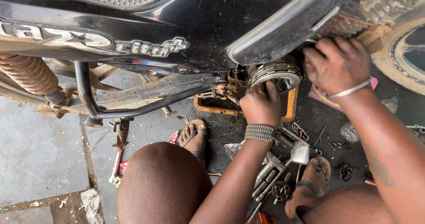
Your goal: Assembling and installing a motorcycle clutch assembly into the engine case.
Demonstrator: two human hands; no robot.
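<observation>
Oily concrete floor (40, 153) below; left hand (262, 103) and right hand (337, 63), fingers curled, grip clutch pack (275, 73).

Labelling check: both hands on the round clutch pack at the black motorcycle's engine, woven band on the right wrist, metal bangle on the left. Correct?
Swapped. The head view shows the woven band on the left hand and the metal bangle on the right hand. Both hands are at the clutch pack of the black motorcycle.

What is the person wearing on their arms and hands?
No gloves or sleeves. The left hand has a woven grey-green cord bracelet on its wrist. The right hand has a thin silver bangle, and its forearm bears a dark tattoo.
</observation>
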